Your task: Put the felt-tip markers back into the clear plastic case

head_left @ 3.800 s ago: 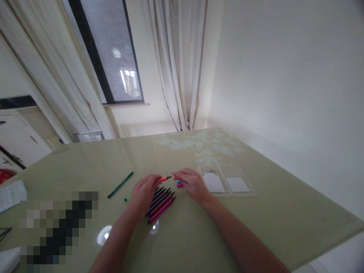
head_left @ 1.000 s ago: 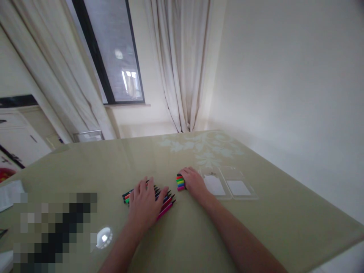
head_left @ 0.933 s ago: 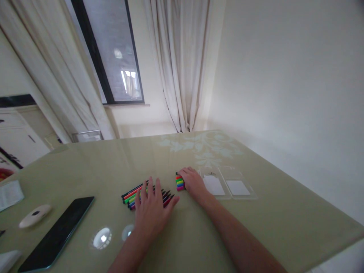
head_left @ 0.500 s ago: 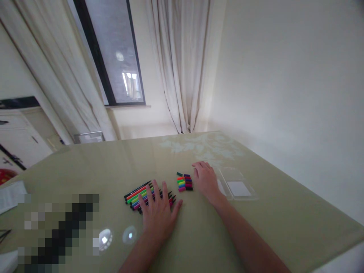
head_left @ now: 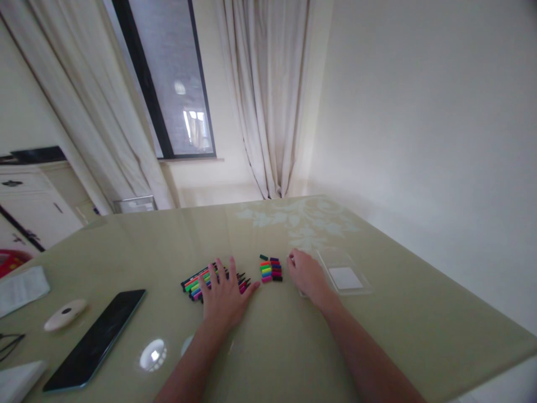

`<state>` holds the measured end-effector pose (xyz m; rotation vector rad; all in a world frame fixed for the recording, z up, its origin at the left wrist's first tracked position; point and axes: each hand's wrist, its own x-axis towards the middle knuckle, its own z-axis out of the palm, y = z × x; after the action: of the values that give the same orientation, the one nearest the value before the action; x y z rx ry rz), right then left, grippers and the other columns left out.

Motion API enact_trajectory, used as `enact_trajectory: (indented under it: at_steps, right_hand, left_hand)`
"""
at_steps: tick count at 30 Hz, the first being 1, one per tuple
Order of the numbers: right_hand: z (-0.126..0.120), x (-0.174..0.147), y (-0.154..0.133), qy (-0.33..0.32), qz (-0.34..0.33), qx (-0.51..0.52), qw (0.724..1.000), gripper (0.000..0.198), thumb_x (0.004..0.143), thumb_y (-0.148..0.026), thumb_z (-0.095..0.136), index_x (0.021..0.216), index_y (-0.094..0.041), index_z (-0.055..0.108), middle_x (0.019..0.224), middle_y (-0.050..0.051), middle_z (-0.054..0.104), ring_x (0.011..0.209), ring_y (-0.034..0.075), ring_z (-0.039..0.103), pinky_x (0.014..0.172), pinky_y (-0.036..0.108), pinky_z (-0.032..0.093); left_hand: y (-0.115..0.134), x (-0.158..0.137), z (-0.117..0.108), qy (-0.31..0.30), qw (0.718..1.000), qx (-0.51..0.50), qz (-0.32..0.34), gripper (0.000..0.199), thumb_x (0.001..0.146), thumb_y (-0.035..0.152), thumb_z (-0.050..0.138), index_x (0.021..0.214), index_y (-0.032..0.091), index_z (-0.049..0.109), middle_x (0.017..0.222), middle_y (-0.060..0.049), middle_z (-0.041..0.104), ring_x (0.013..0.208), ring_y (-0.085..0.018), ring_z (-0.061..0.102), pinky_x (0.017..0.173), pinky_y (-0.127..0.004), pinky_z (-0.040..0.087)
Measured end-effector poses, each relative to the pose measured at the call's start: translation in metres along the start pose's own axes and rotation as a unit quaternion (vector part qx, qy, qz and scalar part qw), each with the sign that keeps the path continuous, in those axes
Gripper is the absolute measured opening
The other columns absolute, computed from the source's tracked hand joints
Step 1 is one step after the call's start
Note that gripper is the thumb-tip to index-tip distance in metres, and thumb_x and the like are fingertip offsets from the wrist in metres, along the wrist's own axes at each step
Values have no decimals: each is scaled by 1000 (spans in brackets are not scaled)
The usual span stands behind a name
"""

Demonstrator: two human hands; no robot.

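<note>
My left hand (head_left: 221,294) lies with fingers spread over a row of uncapped felt-tip pens (head_left: 194,284) in several colours, their dark tips pointing right. It partly covers them. Between my hands, a small group of coloured pen caps (head_left: 265,271) sits in two columns. My right hand (head_left: 306,274) is closed at the left part of a clear plastic case (head_left: 361,285), fingers curled around its edge. The case lies open, and a white card (head_left: 344,278) shows in its right half. My hand hides much of the left half.
At the left lie a black tablet (head_left: 96,338), a pale oval object (head_left: 66,315), a folded white cloth or paper (head_left: 23,291) and a dark cable (head_left: 10,344). The glossy table (head_left: 268,358) meets a wall on the right. Curtains (head_left: 272,101) hang behind.
My right hand's fingers have curled in, and the plastic case has shifted slightly left. My left hand has moved a little up and left over the pens, still spread.
</note>
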<state>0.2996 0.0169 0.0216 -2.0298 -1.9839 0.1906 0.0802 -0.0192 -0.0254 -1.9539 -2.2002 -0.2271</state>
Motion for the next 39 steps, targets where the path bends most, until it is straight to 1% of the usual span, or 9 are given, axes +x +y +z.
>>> enact_trajectory:
  at_steps: [5, 10, 16, 20, 23, 28, 31, 35, 39]
  right_hand:
    - [9, 0, -8, 11, -41, 32, 999, 24, 103, -27, 47, 101, -19, 69, 99, 10, 75, 88, 20, 68, 70, 28, 38]
    - [16, 2, -10, 7, -70, 79, 994, 22, 100, -20, 49, 106, -19, 70, 104, 9, 75, 92, 19, 67, 77, 27, 41]
    - [19, 2, -11, -1, -102, 95, 990, 26, 99, -15, 46, 112, -18, 69, 108, 9, 75, 98, 20, 66, 84, 27, 42]
    - [19, 2, -12, -3, -103, 94, 990, 24, 99, -18, 48, 110, -18, 69, 106, 9, 74, 96, 19, 66, 82, 27, 42]
    - [16, 3, -11, -5, -81, 80, 994, 21, 100, -24, 50, 104, -18, 69, 101, 9, 74, 91, 19, 67, 77, 27, 42]
    - [8, 6, 0, 9, -12, 34, 999, 20, 98, -33, 57, 104, -18, 69, 102, 11, 72, 91, 22, 67, 76, 30, 42]
    - [3, 7, 5, 36, -9, 18, 999, 22, 96, -33, 62, 107, -16, 69, 109, 14, 69, 100, 25, 65, 82, 32, 44]
    - [0, 5, 2, 27, -123, 65, 990, 12, 93, -28, 67, 97, -18, 73, 105, 10, 66, 104, 23, 61, 89, 31, 44]
    - [3, 2, -6, -22, -209, 93, 973, 10, 91, -29, 71, 91, -19, 75, 100, 6, 65, 97, 21, 60, 88, 31, 43]
  left_hand:
    - [0, 3, 0, 13, 1000, -12, 11, 103, 88, 82, 39, 161, 9, 29, 163, -30, 29, 151, -48, 25, 117, -70, 16]
    - [-10, 0, -11, 37, 997, -34, 62, 97, 88, 79, 45, 159, 14, 34, 168, -19, 21, 154, -42, 20, 122, -66, 4]
    - [-41, -1, -10, -67, 995, -63, 41, 111, 75, 85, 55, 161, 20, 30, 170, -14, 16, 156, -42, 14, 122, -68, 2]
    - [-51, 3, -1, -105, 992, -68, 35, 107, 81, 85, 45, 163, 20, 25, 171, -11, 12, 157, -41, 12, 121, -70, 4]
    - [-50, 6, 3, -98, 993, -61, 32, 99, 86, 81, 41, 163, 21, 24, 171, -8, 13, 157, -39, 12, 122, -68, 7]
    - [-45, 8, 6, -51, 996, -56, 41, 91, 91, 76, 40, 162, 20, 30, 171, -8, 19, 157, -38, 14, 124, -64, 7]
    - [-46, 11, 4, -28, 996, -74, 46, 86, 92, 72, 43, 160, 21, 33, 170, -9, 21, 156, -38, 16, 123, -64, 7]
    - [-61, 18, -13, 24, 994, -107, -16, 53, 101, 54, 38, 140, 25, 59, 161, -9, 44, 146, -34, 37, 118, -58, 25]
    - [-82, 25, -31, 34, 988, -122, -93, 39, 102, 41, 38, 112, 25, 72, 130, -11, 68, 121, -36, 54, 98, -55, 41]
